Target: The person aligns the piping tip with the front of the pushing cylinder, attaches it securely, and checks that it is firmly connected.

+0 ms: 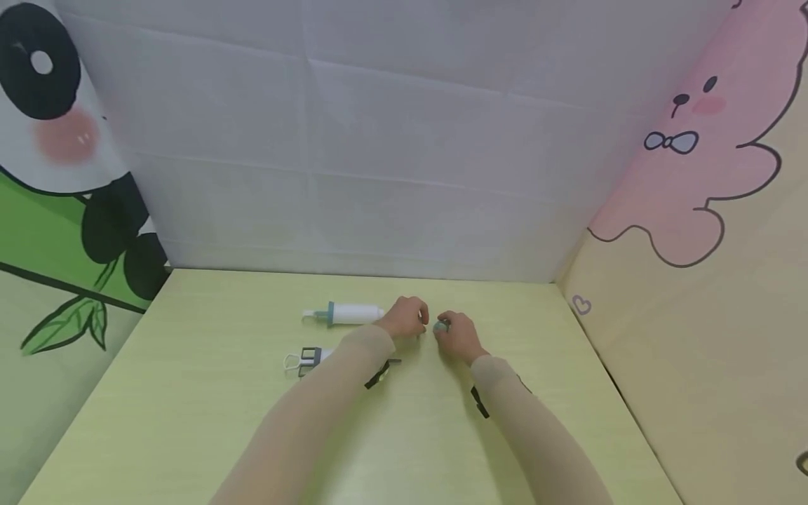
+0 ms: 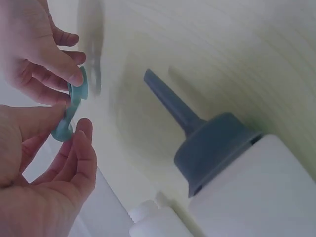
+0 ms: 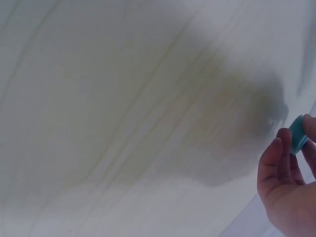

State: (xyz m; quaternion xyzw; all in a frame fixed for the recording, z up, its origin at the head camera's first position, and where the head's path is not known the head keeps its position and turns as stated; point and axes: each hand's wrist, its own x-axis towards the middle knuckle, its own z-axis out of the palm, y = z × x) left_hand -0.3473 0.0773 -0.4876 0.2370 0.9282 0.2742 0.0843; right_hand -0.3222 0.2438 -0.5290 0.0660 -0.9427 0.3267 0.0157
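you have two hands over one bench (image 1: 189,421), and one small teal piece (image 1: 440,327) is between them. your right hand (image 1: 461,338) pinches this piece with thumb and fingers. your left hand (image 1: 400,317) is just beside, fingers curved around the piece's other end in the left wrist view, but the head view shows a narrow gap, so i cannot tell whether it grips. two white tubes lie on the bench, apart from each other. the first tube (image 1: 353,313), with one teal collar, is the farther one, its end near your left hand. the second tube (image 2: 266,192) is nearer to you, with one dark grey nozzle (image 2: 217,143), and your left sleeve (image 1: 334,393) hides its middle in the head view.
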